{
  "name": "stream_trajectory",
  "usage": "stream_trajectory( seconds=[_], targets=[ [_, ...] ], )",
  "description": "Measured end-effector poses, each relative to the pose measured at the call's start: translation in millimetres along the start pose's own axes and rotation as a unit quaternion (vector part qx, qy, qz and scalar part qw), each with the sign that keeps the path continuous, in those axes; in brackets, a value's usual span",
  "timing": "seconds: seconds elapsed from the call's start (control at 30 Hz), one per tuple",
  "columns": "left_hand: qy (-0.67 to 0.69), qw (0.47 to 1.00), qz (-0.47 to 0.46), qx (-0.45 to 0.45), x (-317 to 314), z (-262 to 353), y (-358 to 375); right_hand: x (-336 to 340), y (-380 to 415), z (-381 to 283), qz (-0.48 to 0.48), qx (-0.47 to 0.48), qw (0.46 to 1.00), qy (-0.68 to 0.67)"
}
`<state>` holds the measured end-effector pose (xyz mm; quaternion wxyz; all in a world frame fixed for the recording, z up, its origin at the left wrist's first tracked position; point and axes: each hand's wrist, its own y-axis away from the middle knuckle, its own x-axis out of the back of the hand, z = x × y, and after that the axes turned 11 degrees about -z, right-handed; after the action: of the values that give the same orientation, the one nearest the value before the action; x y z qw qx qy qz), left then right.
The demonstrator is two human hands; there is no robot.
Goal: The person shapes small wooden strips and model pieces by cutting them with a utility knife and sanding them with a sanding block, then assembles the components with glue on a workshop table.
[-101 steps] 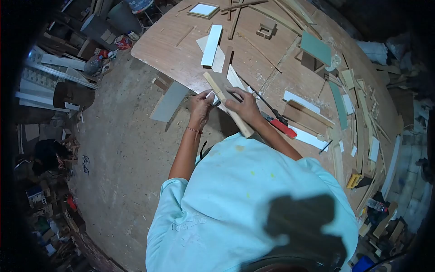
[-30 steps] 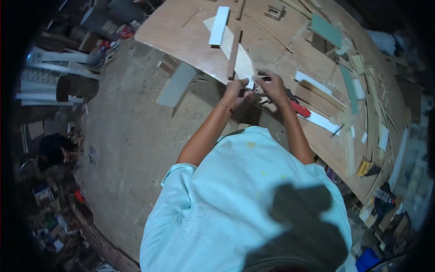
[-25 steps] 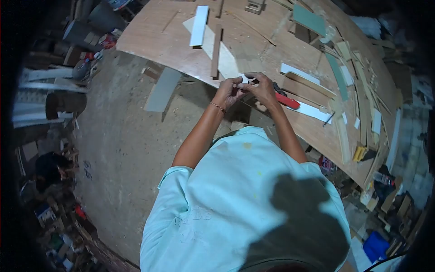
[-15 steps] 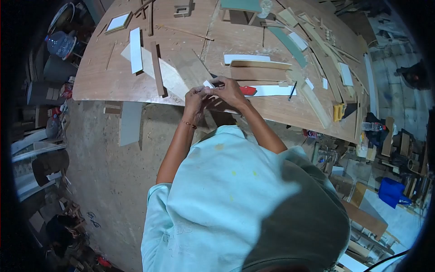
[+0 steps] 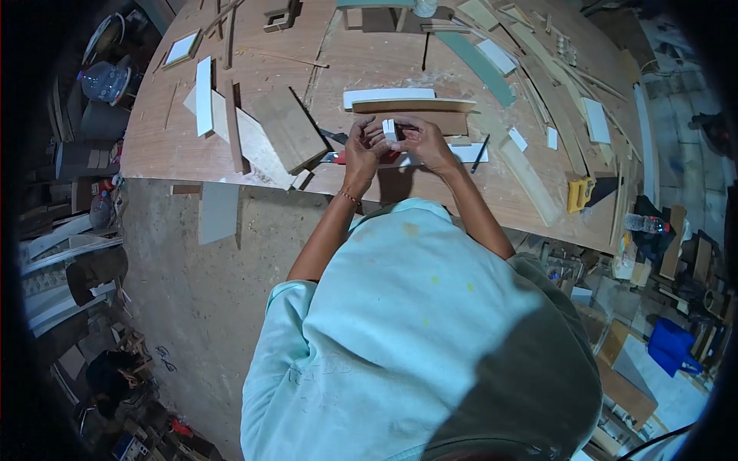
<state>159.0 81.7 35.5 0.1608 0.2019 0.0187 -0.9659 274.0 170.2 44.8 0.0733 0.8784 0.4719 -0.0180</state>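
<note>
Block [image 5: 390,131]: one, small and white, a dark line down its middle (one piece or two, I cannot tell from where I stand). Place: in the air over the table [image 5: 154,131], between the hands. Half a second ago it sits mostly hidden in the fingers at the table's near edge; now it stands up in plain sight, farther in.

Board [image 5: 290,127]: brown, flat on the table. Earlier the hands work just beside its near end; now they are off to its right.

Red tool [image 5: 338,157]: earlier showing to the right of the hands; now behind them, partly covered by the left hand.

Containers: a clear jug [image 5: 106,82] at far left; a clear bottle [image 5: 644,223] on its side at right, off the table; a glass jar [image 5: 425,8] at the table's far side. Contents of all three: cannot be made out. Also a shallow frame [image 5: 181,48], white panel inside.

Right hand [image 5: 421,144]: thumb and fingertips clamped on the block, palm turned inward, forearm angled in from the right.

Left hand [image 5: 363,146]: fingers curled and slightly parted, tips close by the block; whether they touch it, I cannot tell. Bracelet [image 5: 350,197] at the wrist, forearm slanting up from the lower left.

Beyond the hands: brown strip [image 5: 415,106], lying crosswise.
</note>
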Motion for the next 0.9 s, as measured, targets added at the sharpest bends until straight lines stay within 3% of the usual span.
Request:
stream_trajectory(
  seconds=[0.1, 0.17, 0.2, 0.23, 0.27, 0.33, 0.53, 0.67, 0.8, 0.9],
  targets=[
    [-0.033, 0.999, -0.011, 0.017, -11.5, -10.5, -2.5, 21.6, 3.6, 16.7, -0.04, 0.018, 0.999, 0.015],
    [-0.077, 0.996, -0.025, 0.03, -22.5, -4.2, 0.6, 29.3, 9.1, 14.7, -0.022, 0.02, 0.994, 0.103],
    [-0.095, 0.99, 0.018, 0.103, -17.5, -21.7, -1.9, 25.3, 16.9, -3.3, -0.012, -0.018, 0.999, 0.044],
    [-0.198, 0.98, 0.023, -0.009, -3.4, -52.1, -2.9, 32.5, 10.5, 1.7, -0.069, -0.038, 0.994, 0.072],
    [-0.177, 0.982, 0.05, -0.033, -3.7, -35.8, 3.8, 35.2, 7.0, 11.5, -0.114, 0.003, 0.993, -0.013],
    [-0.124, 0.99, 0.033, -0.059, -24.8, -28.6, 4.2, 39.6, 9.5, 20.7, -0.075, -0.026, 0.996, 0.038],
    [-0.207, 0.977, 0.055, 0.001, -17.8, -29.8, 4.3, 34.4, 11.8, 17.3, -0.071, 0.009, 0.997, -0.034],
    [-0.243, 0.966, 0.084, -0.015, -22.0, -28.0, 6.8, 36.3, 11.0, 18.2, -0.089, 0.006, 0.994, -0.064],
    [-0.176, 0.977, 0.119, -0.004, -33.1, -13.8, 15.8, 30.9, 15.5, 9.4, -0.098, -0.036, 0.985, -0.141],
    [-0.123, 0.983, 0.134, -0.001, -33.0, -2.2, 15.9, 30.3, 7.7, 13.6, -0.098, 0.012, 0.987, -0.125]
  ],
)
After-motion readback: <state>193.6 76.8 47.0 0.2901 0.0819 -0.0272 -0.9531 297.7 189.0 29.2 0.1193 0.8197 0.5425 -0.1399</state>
